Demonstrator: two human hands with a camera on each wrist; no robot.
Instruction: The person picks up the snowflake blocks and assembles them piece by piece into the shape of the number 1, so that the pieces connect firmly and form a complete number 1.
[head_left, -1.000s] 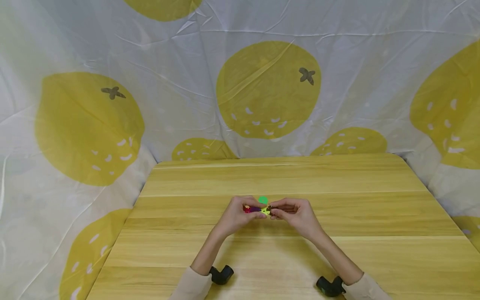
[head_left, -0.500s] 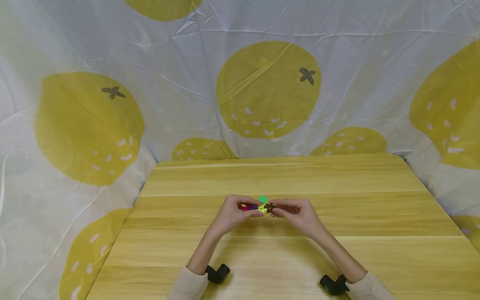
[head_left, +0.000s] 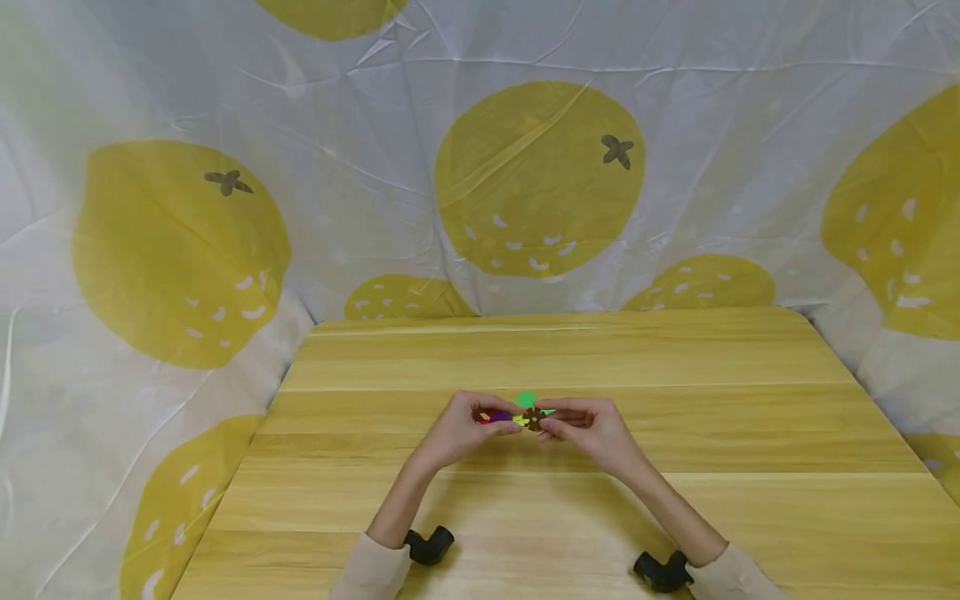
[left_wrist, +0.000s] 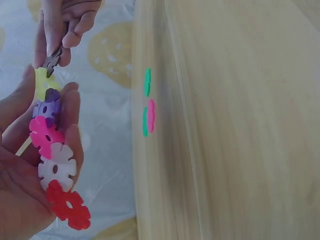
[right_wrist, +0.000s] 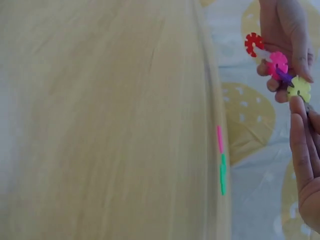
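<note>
My left hand [head_left: 459, 429] holds a chain of interlocked plastic snowflake discs between thumb and fingers. Along the chain, the left wrist view shows a red disc [left_wrist: 80, 218], a white disc [left_wrist: 65, 159], a pink disc [left_wrist: 44, 145], a purple disc [left_wrist: 53, 113] and a yellow disc [left_wrist: 42, 86]. The yellow one is by my left fingertips. My right hand [head_left: 592, 429] pinches a brown snowflake disc [head_left: 534, 419] at the yellow disc's edge. Whether the brown and yellow slots are locked together I cannot tell. Both hands are above the table, fingertips close together.
Behind the hands, loose green discs [left_wrist: 147, 82] and a pink disc [left_wrist: 151, 116] lie on the wooden table [head_left: 720, 517]. Black curved mounts [head_left: 431, 547] stick out at both wrists. A lemon-print cloth [head_left: 360, 183] hangs behind the table's far edge.
The brown disc has turned to show its flat face and sits closer to the left fingertips. My left hand has shifted slightly left with the chain; my right hand is nearly still.
</note>
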